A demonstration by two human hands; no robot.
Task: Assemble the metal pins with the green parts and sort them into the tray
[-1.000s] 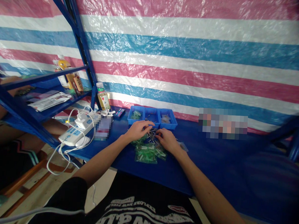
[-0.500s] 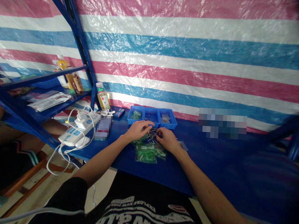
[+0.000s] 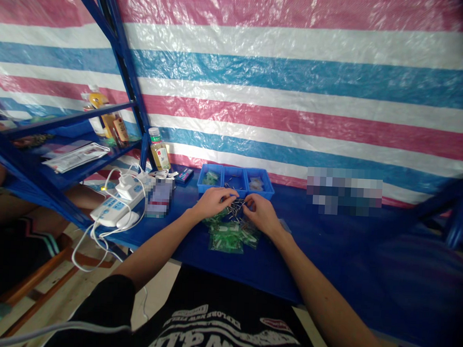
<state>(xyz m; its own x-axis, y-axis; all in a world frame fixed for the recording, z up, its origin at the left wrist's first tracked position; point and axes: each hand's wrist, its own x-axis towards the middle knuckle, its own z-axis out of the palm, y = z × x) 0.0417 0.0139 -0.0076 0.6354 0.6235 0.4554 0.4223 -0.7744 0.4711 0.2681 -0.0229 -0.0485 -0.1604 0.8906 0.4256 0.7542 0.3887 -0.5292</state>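
A small heap of dark metal screws (image 3: pixel 235 211) lies on the blue table between my two hands. My left hand (image 3: pixel 213 201) is at the heap's left edge, its thumb and forefinger drawn together; whatever is between them is too small to make out. From the other side, my right hand (image 3: pixel 261 213) is closed in a pinch over the heap, apparently on a screw. Clear green plastic packets (image 3: pixel 226 238) lie in front of the screws, close to both wrists. Just behind my hands stands a blue three-part bin (image 3: pixel 236 169), with greenish packets, a few screws and pale clear pieces in its compartments.
At left lie a white power strip (image 3: pixel 111 208) with tangled cables and a phone (image 3: pixel 160 198). A bottle (image 3: pixel 160 149) and a small blue box (image 3: pixel 184 175) stand behind them. Blue metal frame (image 3: pixel 123 59) rises at left; another person's arm (image 3: pixel 80 196) shows beyond it.
My right hand has shifted slightly away from me, toward the bin, its fingertips rising to the heap's far side. My left hand has stayed almost in place, fingers a little closer together.
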